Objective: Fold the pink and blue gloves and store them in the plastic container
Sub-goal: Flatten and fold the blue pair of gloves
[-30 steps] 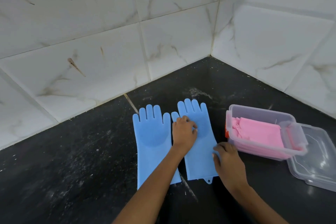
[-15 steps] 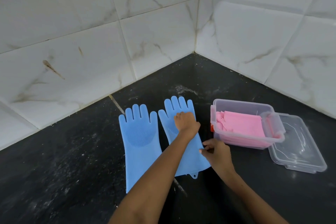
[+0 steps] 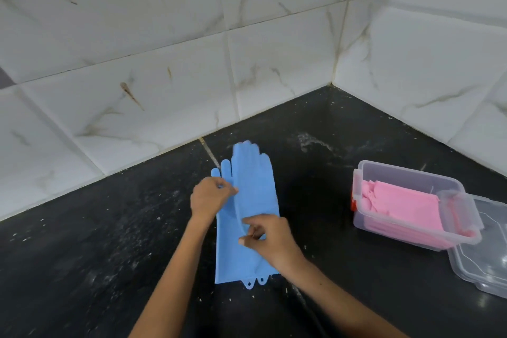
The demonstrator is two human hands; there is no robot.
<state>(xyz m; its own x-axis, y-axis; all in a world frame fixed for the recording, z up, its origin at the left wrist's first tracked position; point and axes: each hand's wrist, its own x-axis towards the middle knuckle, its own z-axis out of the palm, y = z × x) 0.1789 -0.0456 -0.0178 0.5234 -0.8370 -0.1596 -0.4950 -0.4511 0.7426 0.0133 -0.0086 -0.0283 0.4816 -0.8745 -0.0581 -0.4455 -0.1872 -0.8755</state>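
Two blue rubber gloves (image 3: 255, 189) lie stacked on the black counter, the upper one shifted a little right so the lower glove's fingertips (image 3: 222, 170) peek out on the left. My left hand (image 3: 210, 197) pinches the upper glove's left edge near the palm. My right hand (image 3: 267, 239) pinches the same glove lower down, near the cuff half. The clear plastic container (image 3: 411, 175) stands to the right with folded pink gloves (image 3: 406, 206) inside.
The container's clear lid (image 3: 482, 261) lies on the counter against its right side. White marble-look tiled walls (image 3: 247, 63) meet in a corner behind the counter. Pale dust speckles the black counter (image 3: 96, 255).
The right blue glove has been carried left and laid on top of the other one. Both hands moved left with it. The camera view shifted left, so the container sits farther right.
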